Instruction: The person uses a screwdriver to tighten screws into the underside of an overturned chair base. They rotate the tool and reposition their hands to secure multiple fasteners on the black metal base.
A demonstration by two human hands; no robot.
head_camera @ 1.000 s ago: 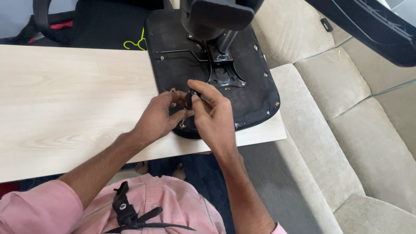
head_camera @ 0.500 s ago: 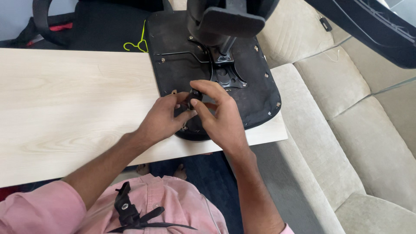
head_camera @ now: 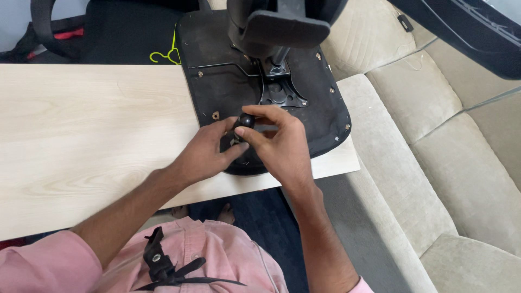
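- Pale wood tabletop (head_camera: 81,135) spans the left of the view; a beige sofa (head_camera: 434,163) stands just beside its right end, and a yellow hanger (head_camera: 165,54) lies beyond the far edge.
- An upturned black seat pan (head_camera: 217,87) rests on the tabletop's right end, metal plate (head_camera: 279,92) and padded armrest (head_camera: 287,27) facing up.
- Left hand (head_camera: 203,154) and right hand (head_camera: 277,144) meet over the pan's near edge, both closed on a small black knob (head_camera: 246,120).
- Since a second ago the knob has risen clear between the fingertips and the right hand has turned over it, which suggests it is being twisted.
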